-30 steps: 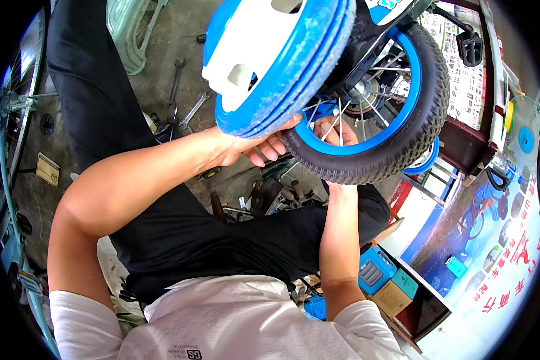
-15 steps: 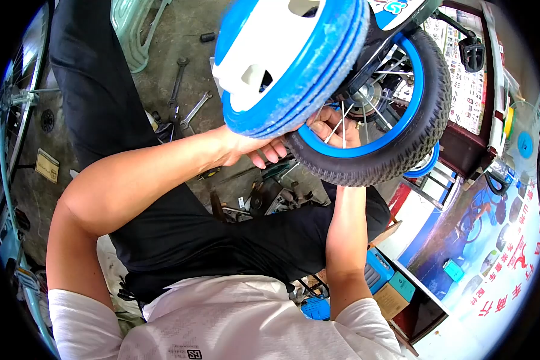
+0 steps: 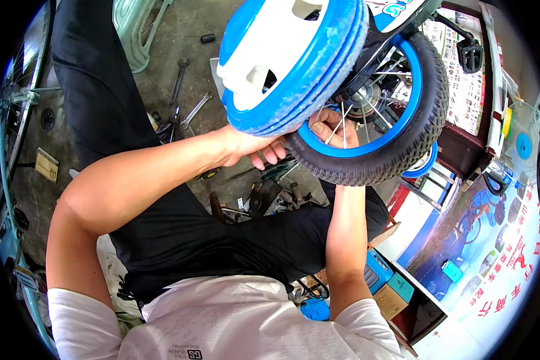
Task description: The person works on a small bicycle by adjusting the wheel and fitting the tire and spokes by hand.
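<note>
A small bicycle wheel (image 3: 366, 148) with a knobbly black tyre and blue rim stands upright before me. Close on its left is a blue and white plastic training wheel (image 3: 294, 72), tilted toward me. My left hand (image 3: 261, 148) reaches under and behind the training wheel. Its lower fingers show curled, while the thumb side is hidden. Behind the tyre, my right hand (image 3: 340, 133) shows through the spokes, thumb and fingers closed near the hub (image 3: 367, 96). What either hand grips, if anything, is hidden.
Spanners (image 3: 197, 110) and loose tools (image 3: 282, 198) lie on the floor between my legs. A pale green plastic stool (image 3: 132, 36) stands at upper left, another bicycle (image 3: 6, 180) at far left. A pedal (image 3: 469, 55) juts out at upper right; a cardboard box (image 3: 393, 302) sits lower right.
The training wheel and the bicycle have shifted very slightly. Both hands stay in nearly the same places.
</note>
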`<state>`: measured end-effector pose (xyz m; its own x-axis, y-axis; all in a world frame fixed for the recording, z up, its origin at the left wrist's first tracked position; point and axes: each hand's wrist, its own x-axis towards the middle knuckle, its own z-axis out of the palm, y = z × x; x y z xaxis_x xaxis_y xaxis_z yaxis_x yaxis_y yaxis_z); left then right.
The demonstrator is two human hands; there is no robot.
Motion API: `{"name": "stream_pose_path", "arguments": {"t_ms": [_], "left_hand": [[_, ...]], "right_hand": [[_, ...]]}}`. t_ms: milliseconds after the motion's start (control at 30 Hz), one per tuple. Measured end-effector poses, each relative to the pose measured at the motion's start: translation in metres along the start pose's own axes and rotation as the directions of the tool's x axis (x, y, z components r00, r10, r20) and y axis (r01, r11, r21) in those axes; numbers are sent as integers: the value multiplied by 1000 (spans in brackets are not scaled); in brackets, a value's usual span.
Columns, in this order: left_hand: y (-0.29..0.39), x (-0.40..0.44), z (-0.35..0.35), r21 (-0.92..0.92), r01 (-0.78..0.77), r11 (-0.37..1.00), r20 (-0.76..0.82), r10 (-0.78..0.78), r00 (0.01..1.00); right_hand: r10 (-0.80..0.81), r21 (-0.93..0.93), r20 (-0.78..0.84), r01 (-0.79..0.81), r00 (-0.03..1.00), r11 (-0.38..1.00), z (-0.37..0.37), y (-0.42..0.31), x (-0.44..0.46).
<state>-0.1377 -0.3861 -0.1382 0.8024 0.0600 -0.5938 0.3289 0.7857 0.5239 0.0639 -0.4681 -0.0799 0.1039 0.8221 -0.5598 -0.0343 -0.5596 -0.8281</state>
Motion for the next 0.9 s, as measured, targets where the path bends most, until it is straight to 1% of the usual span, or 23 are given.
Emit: {"name": "stream_pose_path", "arguments": {"t_ms": [33, 100, 133, 200, 433, 500, 533, 600, 733, 800, 833, 900], "left_hand": [[0, 0, 0, 0, -1, 1000, 0, 1, 1000], [-1, 1, -2, 5, 3, 1000, 15, -3, 1000], [-1, 2, -2, 3, 3, 1000, 14, -3, 1000], [-2, 3, -2, -1, 4, 1000, 10, -4, 1000], [0, -1, -2, 7, -22, 1000, 22, 22, 1000], [3, -3, 0, 50, -8, 999, -2, 8, 1000], [3, -4, 0, 51, -8, 999, -1, 8, 1000], [4, -4, -1, 46, 5, 999, 8, -5, 1000], [2, -1, -1, 43, -9, 999, 18, 9, 1000], [1, 0, -1, 52, -7, 999, 14, 6, 1000], [1, 0, -1, 51, -5, 999, 14, 4, 1000], [2, -2, -1, 46, -13, 999, -2, 13, 1000]], "right_hand": [[0, -1, 0, 0, 1000, 1000, 0, 1, 0], [-80, -102, -18, 78, 997, 992, 1, 4, 0], [-79, -102, -16, 77, 997, 992, 2, 4, 0], [-86, -33, -10, 86, 996, 996, 7, 1, -1], [-44, 66, -6, 45, 999, 997, 5, 6, -7], [12, 187, -119, 11, 993, 982, 5, 9, -9], [12, 187, -121, 11, 993, 982, 2, 13, -9], [-50, 185, -79, 64, 996, 981, -5, 16, -8], [-64, 172, -44, 71, 997, 983, -1, 11, -10], [-6, 150, -28, 10, 1000, 989, 4, 5, -8], [-5, 151, -29, 9, 1000, 988, 2, 3, -6], [52, 75, 13, -53, 999, 996, -3, -1, -2]]}}
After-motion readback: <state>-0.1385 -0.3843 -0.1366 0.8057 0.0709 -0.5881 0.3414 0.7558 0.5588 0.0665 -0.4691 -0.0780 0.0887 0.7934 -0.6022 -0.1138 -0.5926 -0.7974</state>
